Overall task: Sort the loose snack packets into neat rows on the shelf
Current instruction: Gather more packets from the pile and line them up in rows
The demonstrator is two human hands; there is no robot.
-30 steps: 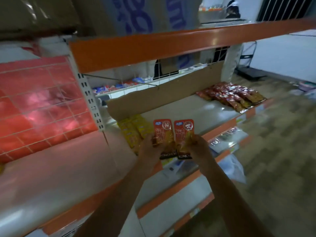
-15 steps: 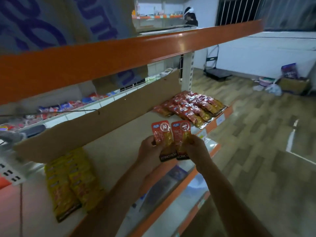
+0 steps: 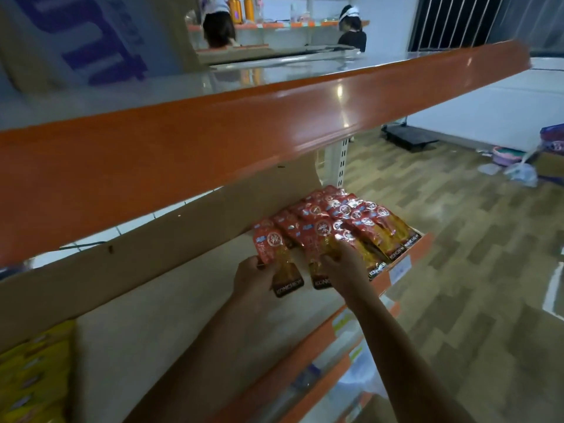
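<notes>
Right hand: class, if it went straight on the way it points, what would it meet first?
Beyond the red packet it grips, the right hand would likely meet the rows of red packets lying on the shelf, then the cardboard backing; depth is unclear.

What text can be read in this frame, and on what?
"KONCHEW": left packet, held by left hand.
"KONC", rest hidden: right packet, held by right hand.
"KONCHEW", faint: red packet row.
Unreadable: shelf tag, blue box lettering, yellow packets.
</notes>
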